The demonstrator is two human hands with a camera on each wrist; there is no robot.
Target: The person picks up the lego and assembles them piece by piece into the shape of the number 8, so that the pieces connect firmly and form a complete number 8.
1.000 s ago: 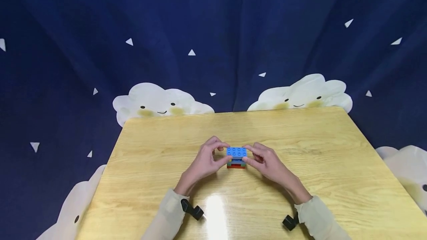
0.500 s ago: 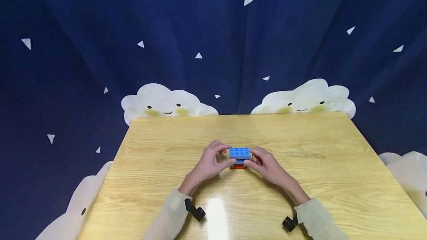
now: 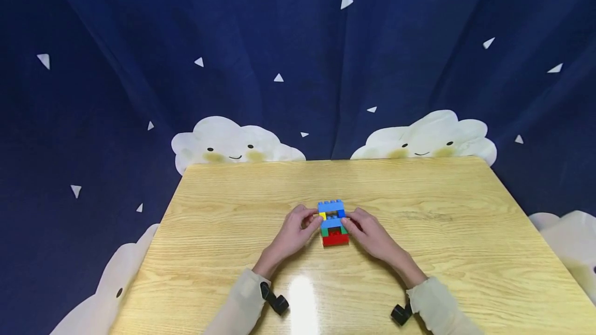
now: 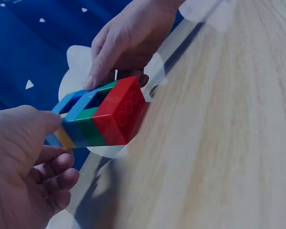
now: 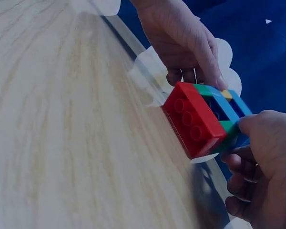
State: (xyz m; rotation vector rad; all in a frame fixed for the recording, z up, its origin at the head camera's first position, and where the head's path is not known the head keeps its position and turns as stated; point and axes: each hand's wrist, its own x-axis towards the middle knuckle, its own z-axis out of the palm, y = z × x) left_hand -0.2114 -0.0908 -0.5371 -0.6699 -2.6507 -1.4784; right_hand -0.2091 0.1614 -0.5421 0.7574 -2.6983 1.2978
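Note:
A small tower of toy building bricks (image 3: 331, 224) is held between both hands in the head view. Its bottom is a red brick (image 3: 335, 240), with green bricks, a blue brick, a yellow and a dark blue brick, and a blue brick (image 3: 330, 206) on top. Gaps show through its middle. My left hand (image 3: 294, 230) pinches the tower's left side, thumb in front. On the opposite side, my right hand (image 3: 376, 235) pinches it likewise. The hollow underside of the red brick (image 4: 126, 109) shows in both wrist views, so the tower is tilted with its base raised.
A light wooden table (image 3: 223, 211) lies under the hands, with a bright glare patch near the front. Behind it hangs a dark blue curtain (image 3: 298, 30) with white triangles and smiling clouds. Black camera mounts (image 3: 276, 301) sit on both wrists.
The tower has tipped back, so its front now faces the head view where the studded top showed before. Both hands have turned with it and keep their hold. The head view shifted slightly.

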